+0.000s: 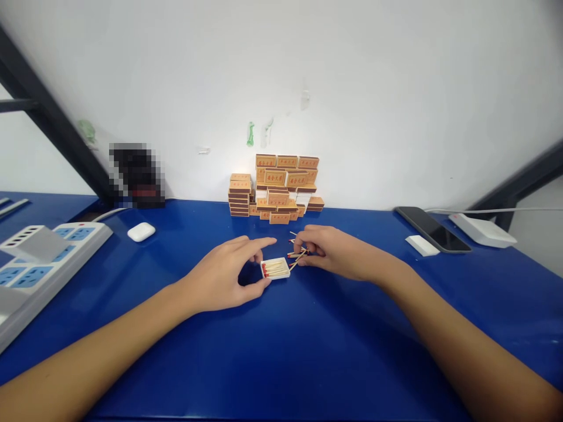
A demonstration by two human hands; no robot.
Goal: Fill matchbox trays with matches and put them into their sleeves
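A small white matchbox tray (285, 273) lies on the blue table, with red-tipped matches (275, 268) in it. The thumb and a curled finger of my left hand (224, 272) sit at the two sides of its left end, while the index finger stretches out above it. Just right of the tray, my right hand (328, 249) has thumb and fingers closed on matches (299, 257). Other loose matches lie under and beside these fingers, partly hidden by them.
Stacked yellow-brown matchboxes (287, 179) stand against the wall behind my hands. To the left are a power strip (94, 240) and a white earphone case (141, 232). A phone (433, 228), a small white block (422, 245) and a white device (482, 230) lie to the right.
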